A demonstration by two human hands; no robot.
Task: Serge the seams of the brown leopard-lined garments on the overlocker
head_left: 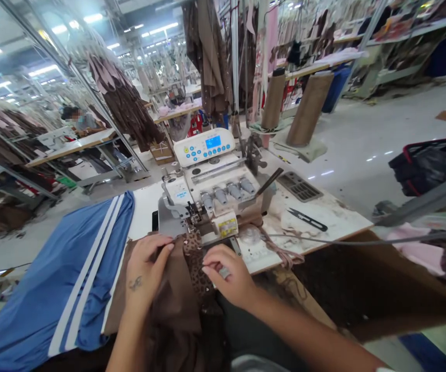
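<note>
An overlock sewing machine (207,191) with a lit blue display stands in front of me. A plain brown fabric piece (180,289) and a leopard-print strip (197,268) lie together at its needle area, hanging down over the table's near edge. My left hand (145,266) rests on the brown fabric, thumb and forefinger nearly together on it just left of the strip. Closer to the machine's front, my right hand (228,274) has its fingers curled and pinched at the right edge of the leopard-print strip. The fabric hides part of the presser foot.
Blue fabric with white stripes (99,258) drapes over the table's left side. Black thread snips (307,219) lie at the right, near brown thread cones (310,108). A grey cord (323,241) crosses the right side. A black basket (432,163) stands beyond; a person (81,121) sits far left.
</note>
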